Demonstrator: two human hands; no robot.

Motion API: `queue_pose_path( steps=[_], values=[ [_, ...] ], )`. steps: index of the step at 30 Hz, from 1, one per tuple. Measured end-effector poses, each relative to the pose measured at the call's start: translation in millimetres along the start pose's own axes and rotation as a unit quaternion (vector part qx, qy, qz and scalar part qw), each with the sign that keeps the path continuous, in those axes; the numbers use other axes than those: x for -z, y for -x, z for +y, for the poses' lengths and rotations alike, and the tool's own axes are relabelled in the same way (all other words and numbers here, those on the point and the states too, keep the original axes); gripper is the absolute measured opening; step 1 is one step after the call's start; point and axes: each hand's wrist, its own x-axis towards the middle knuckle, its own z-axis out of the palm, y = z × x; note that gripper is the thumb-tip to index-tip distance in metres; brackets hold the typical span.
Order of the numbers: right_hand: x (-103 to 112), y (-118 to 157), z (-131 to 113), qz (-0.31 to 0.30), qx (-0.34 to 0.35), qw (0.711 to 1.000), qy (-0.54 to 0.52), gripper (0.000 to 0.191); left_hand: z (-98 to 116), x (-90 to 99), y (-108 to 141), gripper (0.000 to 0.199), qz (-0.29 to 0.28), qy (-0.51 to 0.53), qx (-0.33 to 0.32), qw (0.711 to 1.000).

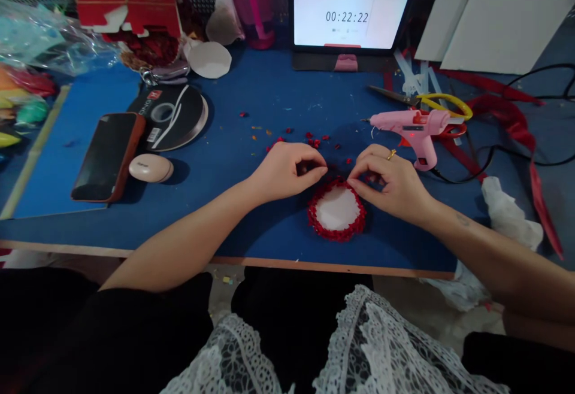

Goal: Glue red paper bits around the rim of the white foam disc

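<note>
A white disc (336, 208) with a ring of small red pieces (338, 235) around its edge lies on the blue tabletop near the front edge. My left hand (290, 169) is just above and left of the disc, thumb and index fingertips pressed together; whatever they pinch is too small to make out. My right hand (389, 181), with a gold ring, touches the disc's upper right rim, its thumb and finger closed there on something hidden. Loose red bits (314, 141) are scattered beyond both hands.
A pink glue gun (413, 127) lies at the right beside yellow-handled scissors (444, 105) and red ribbon (507, 118). To the left are a phone (108, 157), a beige oval case (151, 168) and a ribbon spool (171, 115). A tablet (350, 8) stands at the back.
</note>
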Motion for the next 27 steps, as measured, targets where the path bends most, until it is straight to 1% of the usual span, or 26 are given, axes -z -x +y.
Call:
queue_pose_path(
  steps=[2, 6, 9, 12, 15, 20, 27],
  values=[
    [-3.1, -0.2, -0.1, -0.008, 0.022, 0.999, 0.022, 0.005, -0.1, -3.2, 0.4, 0.013, -0.038, 0.014, 0.014, 0.999],
    [-8.0, -1.0, 0.1, -0.029, 0.048, 0.997, 0.050, 0.006, 0.0, -7.3, 1.6, 0.017, -0.062, 0.007, 0.009, 0.998],
    [-10.1, -1.8, 0.7, -0.021, 0.057, 0.997, 0.051, 0.007, 1.1, -6.7, 1.4, 0.016, -0.049, 0.031, 0.007, 0.998],
    [-10.5, -2.8, 0.9, -0.005, 0.057, 0.997, 0.047, 0.007, 4.4, -5.3, 1.3, 0.012, -0.020, 0.073, 0.005, 0.997],
    [-10.0, -3.4, 0.3, -0.003, 0.060, 0.997, 0.057, 0.007, 8.4, -5.5, 2.3, 0.008, -0.009, 0.099, 0.003, 0.995],
    [-9.9, -3.1, -1.7, -0.005, 0.070, 0.995, 0.067, 0.008, 11.8, -8.6, 5.0, 0.002, -0.012, 0.081, -0.012, 0.997],
    [-10.3, -4.0, -4.0, -0.007, 0.078, 0.994, 0.080, 0.008, 10.7, -12.0, 6.4, 0.008, -0.023, 0.058, -0.025, 0.998]
  ],
)
